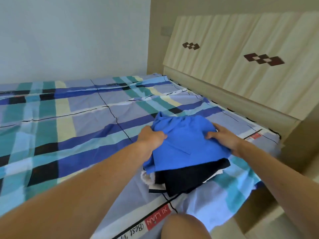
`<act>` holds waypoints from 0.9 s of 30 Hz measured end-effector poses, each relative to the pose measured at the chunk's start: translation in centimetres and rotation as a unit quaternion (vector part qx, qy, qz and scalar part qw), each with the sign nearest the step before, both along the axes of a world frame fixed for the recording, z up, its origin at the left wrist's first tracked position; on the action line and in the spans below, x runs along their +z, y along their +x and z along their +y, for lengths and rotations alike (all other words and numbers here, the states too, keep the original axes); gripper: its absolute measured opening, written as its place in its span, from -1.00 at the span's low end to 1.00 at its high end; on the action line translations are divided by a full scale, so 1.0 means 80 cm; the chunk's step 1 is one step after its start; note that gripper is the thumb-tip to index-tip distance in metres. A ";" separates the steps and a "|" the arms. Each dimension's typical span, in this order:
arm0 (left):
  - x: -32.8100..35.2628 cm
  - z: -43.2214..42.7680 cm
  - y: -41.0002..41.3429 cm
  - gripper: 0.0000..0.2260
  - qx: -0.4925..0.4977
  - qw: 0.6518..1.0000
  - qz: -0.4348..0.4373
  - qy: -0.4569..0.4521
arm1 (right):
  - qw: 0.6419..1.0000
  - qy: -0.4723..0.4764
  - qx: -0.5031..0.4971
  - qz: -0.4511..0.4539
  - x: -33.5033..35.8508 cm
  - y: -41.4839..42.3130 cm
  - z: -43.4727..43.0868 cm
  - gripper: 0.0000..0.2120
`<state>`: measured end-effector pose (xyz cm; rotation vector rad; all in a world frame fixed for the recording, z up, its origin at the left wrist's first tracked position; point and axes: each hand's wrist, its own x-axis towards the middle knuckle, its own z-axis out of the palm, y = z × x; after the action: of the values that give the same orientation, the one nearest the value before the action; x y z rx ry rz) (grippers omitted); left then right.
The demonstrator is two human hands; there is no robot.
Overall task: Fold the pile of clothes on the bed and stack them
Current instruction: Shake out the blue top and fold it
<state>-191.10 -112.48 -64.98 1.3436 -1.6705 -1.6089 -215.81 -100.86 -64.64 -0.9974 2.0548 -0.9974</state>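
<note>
The left hand (pixel 152 137) bunches one edge of the blue garment (pixel 186 144) in curled fingers. The right hand (pixel 224 138) clasps the opposite edge, thumb on top and fingers apparently tucked beneath, though the cloth hides them. Between the two grips the garment lies folded, resting on the stack (pixel 188 178) of dark and white pieces directly below it, on the plaid bed sheet (pixel 69 135) close to the headboard (pixel 241 57). The step in hand looks like seating this piece squarely on the stack. To do it well, both hands should lower evenly and line the edges under each grip with the dark piece beneath, then let go and smooth outward from the middle. Below the left grip the cloth is rumpled and overhangs the stack toward the person. It wants tucking in so the stack sits level.
</note>
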 end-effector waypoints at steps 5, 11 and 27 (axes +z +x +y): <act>0.062 0.022 -0.012 -0.23 -0.032 0.800 -0.243 -0.547 | 0.959 -0.108 -0.003 0.261 0.023 0.018 -0.026 -0.16; 0.023 -0.003 -0.042 -0.20 -0.307 0.771 -0.332 -0.448 | 0.937 -0.052 0.146 0.314 -0.015 0.035 -0.043 -0.48; 0.001 -0.010 0.062 -0.28 -0.269 0.865 -0.156 -0.393 | 0.953 0.006 0.099 0.288 -0.016 0.056 -0.037 -0.41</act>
<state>-186.12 -113.31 -64.88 0.7543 -2.6658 -0.7307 -211.33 -103.79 -65.91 -1.5952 2.3424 -0.6318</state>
